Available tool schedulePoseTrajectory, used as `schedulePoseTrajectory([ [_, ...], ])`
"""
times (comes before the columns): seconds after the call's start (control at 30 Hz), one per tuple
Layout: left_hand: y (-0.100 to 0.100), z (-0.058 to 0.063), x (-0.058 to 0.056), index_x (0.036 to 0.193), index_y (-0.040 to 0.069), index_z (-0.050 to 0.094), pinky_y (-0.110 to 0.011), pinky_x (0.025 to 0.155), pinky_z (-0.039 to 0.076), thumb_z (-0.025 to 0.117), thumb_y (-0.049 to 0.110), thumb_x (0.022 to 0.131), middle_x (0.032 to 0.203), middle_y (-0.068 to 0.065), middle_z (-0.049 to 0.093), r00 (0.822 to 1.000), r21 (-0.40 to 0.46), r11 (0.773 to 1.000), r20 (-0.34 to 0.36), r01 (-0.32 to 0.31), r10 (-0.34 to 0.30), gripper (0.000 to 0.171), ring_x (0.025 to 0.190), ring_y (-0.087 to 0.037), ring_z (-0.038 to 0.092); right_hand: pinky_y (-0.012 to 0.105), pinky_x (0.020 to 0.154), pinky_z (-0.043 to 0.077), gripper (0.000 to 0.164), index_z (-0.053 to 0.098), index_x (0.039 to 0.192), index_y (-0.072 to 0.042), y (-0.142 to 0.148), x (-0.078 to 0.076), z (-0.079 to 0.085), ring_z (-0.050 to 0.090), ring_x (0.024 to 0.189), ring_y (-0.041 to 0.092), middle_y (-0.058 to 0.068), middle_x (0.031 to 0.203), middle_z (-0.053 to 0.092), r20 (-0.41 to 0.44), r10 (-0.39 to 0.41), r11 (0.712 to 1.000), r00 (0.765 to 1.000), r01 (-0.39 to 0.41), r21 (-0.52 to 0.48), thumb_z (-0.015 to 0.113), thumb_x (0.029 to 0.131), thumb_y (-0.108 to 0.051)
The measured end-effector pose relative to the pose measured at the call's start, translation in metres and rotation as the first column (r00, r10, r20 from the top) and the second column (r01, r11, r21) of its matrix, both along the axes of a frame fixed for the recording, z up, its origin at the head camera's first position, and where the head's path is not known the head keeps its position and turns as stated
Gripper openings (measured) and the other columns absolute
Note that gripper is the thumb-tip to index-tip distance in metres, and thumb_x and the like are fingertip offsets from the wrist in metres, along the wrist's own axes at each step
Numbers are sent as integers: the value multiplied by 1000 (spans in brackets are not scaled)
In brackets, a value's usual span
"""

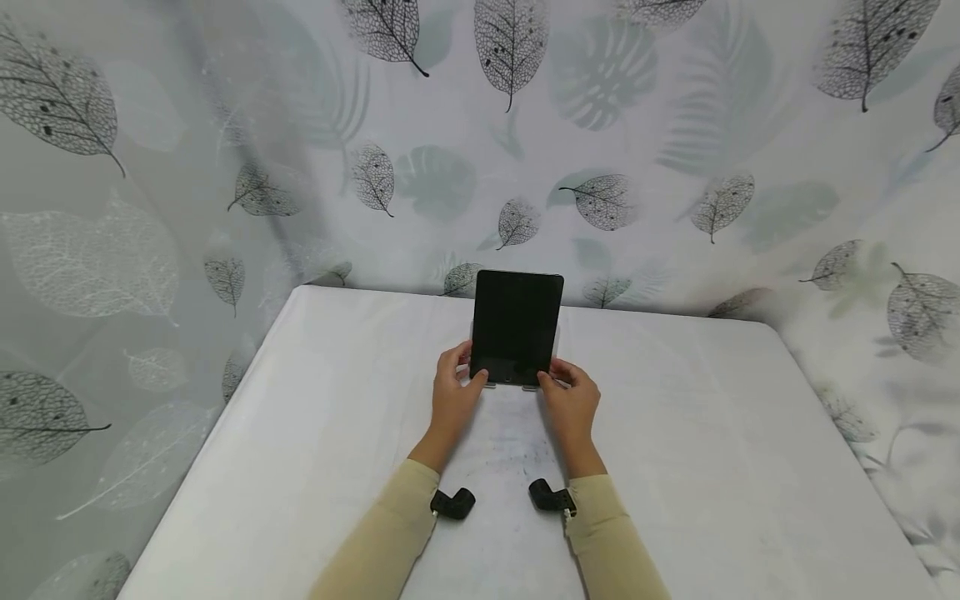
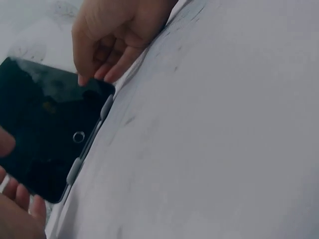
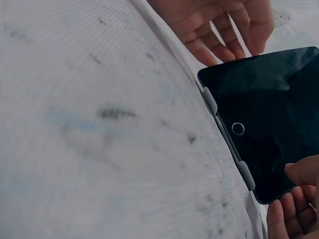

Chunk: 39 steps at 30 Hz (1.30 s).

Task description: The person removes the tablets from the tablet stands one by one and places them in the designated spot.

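Note:
A black tablet (image 1: 517, 325) with a round home button leans upright near the back of the table, its screen dark. Two grey support lips (image 3: 210, 101) of a stand hook under its lower edge; the rest of the stand is hidden behind it. My left hand (image 1: 453, 398) grips the tablet's lower left side, thumb in front and fingers at the edge. On the opposite side, my right hand (image 1: 572, 404) holds the lower right corner, its thumb near the front. Both hands also show beside the tablet (image 2: 45, 119) in the left wrist view.
A white cloth (image 1: 300, 467) with faint dark smudges covers the table. Leaf-patterned curtains (image 1: 450, 100) hang behind it and at both sides. Each wrist carries a small black camera, the left camera (image 1: 453, 503) and the right camera (image 1: 550, 497), over beige sleeves.

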<state>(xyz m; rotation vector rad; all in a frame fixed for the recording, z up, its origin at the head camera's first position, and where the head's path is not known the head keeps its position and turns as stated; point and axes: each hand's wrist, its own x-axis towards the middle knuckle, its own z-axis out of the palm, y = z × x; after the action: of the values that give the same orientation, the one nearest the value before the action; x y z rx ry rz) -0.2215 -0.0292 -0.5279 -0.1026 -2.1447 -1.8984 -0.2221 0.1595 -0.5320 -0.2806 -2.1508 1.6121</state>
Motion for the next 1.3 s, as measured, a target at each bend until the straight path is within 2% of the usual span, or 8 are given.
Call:
schedulePoseTrajectory([
  [0.17,10,-1,0,128,7,67,-39,96,58,74,6,85,113,-12,65,982,-69,981,37,-182,185,44,106,-25,65,5,69,47,27,76,107,1,1,2,1,74,89,30,20,100,76,57,-16,997,998,11,79,82,83,-9],
  [0.27,13,-3,2,125,7,68,-38,92,58,78,6,82,108,-12,64,974,-102,971,48,-216,222,44,100,-25,65,7,71,47,29,75,108,2,1,3,1,73,90,30,20,100,76,79,-14,996,997,7,92,83,82,-8],
  [0.57,12,-10,2,128,3,59,-38,93,53,75,-6,80,113,-14,62,989,-113,983,17,-144,147,51,103,-25,61,10,73,47,35,68,109,3,1,1,-3,65,92,26,18,103,69,126,9,997,992,-18,70,85,79,-6],
  [0.77,10,-11,4,137,3,57,-40,90,57,71,-10,88,118,-16,69,995,-179,980,-68,-89,78,53,106,-26,68,17,75,52,34,67,106,0,2,2,-3,65,89,24,15,101,68,138,10,996,990,-22,87,86,78,-7],
  [0.9,9,-11,7,140,1,59,-43,88,61,75,-7,87,118,-18,71,986,-162,981,-140,-111,88,57,105,-30,71,14,75,53,33,65,105,2,4,4,-4,67,85,15,19,100,70,93,35,998,995,-40,51,85,79,-2],
  [1.0,9,-10,10,141,0,60,-41,87,61,78,-1,87,120,-20,71,982,-95,991,-173,-92,75,57,104,-32,72,11,73,52,34,62,108,6,7,4,-3,65,82,8,22,99,69,15,76,995,997,-75,-60,81,79,7],
  [1.2,12,-8,12,137,4,63,-34,89,60,80,7,87,128,-18,70,976,52,998,-210,-41,51,53,110,-31,72,13,72,56,46,56,118,15,15,5,1,66,78,4,9,91,65,-149,178,934,973,-214,-286,73,76,24],
  [1.3,14,-6,11,137,4,63,-30,88,61,80,5,86,130,-16,70,971,41,999,-237,-30,39,54,111,-29,72,15,70,58,53,55,126,18,19,5,4,68,76,5,2,88,61,-205,198,897,958,-262,-355,70,76,27],
])
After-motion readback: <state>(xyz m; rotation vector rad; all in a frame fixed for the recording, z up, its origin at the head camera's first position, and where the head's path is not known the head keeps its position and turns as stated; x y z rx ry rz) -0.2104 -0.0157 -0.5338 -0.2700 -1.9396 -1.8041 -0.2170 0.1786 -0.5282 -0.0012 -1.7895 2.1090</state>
